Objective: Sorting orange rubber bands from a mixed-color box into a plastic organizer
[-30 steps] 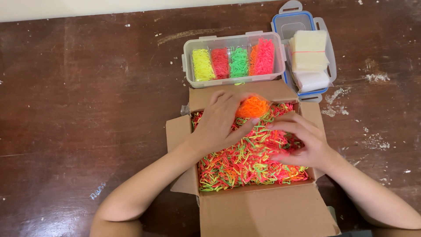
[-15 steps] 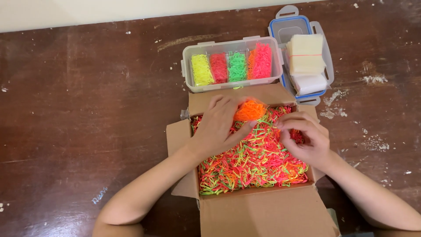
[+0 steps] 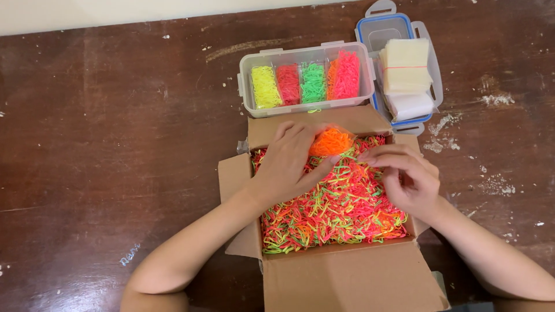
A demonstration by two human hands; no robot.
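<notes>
Cupping a bunch of orange rubber bands (image 3: 330, 141), the left hand (image 3: 289, 162) curls its fingers round it at the far edge of the open brown cardboard box (image 3: 347, 283) of mixed neon bands (image 3: 329, 214); the right hand (image 3: 407, 179) — fingers bent, pinched together, whether on a band I cannot tell — rests on the heap; a clear plastic divided container (image 3: 306, 78) sits just beyond.

Open brown cardboard box (image 3: 347, 283) lower centre, clear compartmented plastic container (image 3: 306, 78) above it, blue-rimmed clear container (image 3: 399, 29) upper right.
</notes>
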